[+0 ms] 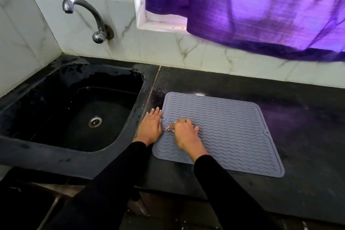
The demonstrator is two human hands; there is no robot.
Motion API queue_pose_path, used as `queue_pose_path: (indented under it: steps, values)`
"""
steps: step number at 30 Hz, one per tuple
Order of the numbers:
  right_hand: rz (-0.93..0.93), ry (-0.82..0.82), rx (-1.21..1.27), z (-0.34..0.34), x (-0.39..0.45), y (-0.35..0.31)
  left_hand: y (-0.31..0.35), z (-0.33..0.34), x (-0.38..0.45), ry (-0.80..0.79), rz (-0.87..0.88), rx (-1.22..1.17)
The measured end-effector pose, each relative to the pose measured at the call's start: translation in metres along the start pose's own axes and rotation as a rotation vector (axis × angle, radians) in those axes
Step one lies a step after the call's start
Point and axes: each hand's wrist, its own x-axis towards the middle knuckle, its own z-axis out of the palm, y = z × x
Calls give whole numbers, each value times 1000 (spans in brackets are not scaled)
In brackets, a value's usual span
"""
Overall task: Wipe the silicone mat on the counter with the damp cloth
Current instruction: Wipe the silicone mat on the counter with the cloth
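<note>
Grey silicone mat [224,132] lies flat on the black counter [298,117], centre-right of frame, just right of the sink [74,110]. Right hand [183,134] sits on the mat's left part, fingers curled round a small bunched cloth [170,127], only a pale scrap of it showing at the knuckles; cloth pressed onto the mat. Left hand [151,126] lies flat, fingers straight and together, palm down on the counter at the mat's left edge, holding nothing. Both sleeves black. Chrome tap [87,18] on the tiled wall, upper left. Purple curtain [261,9] hangs across the upper right.
</note>
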Motion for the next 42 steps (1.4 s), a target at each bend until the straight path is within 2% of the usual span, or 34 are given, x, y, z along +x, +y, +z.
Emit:
queue_pose_path:
  steps: [3,8,13,18,22,26,29,35,42]
  values:
    - [2,29,-145,6,-9,-11,-1,2,-2,30,-5,7]
    - [70,52,-126,15,-9,-16,-2,2,1,89,-4,-38]
    - [75,-1,-211,11,-4,-23,-1,0,0,102,18,-50]
    - [125,-104,-155,-7,-3,-16,-2,2,-1,96,7,-59]
    - [260,-68,-71,-18,-2,-17,-3,2,1,99,17,-52]
    - [131,-15,-7,-13,-8,-31,-5,5,5,99,16,-42]
    - [55,-19,-74,5,-19,-43,-6,5,5,98,14,-38]
    - [122,-8,-150,13,-17,-56,-8,0,7,65,29,-61]
    - [110,-18,-145,10,-17,-49,-14,-5,8,4,64,-80]
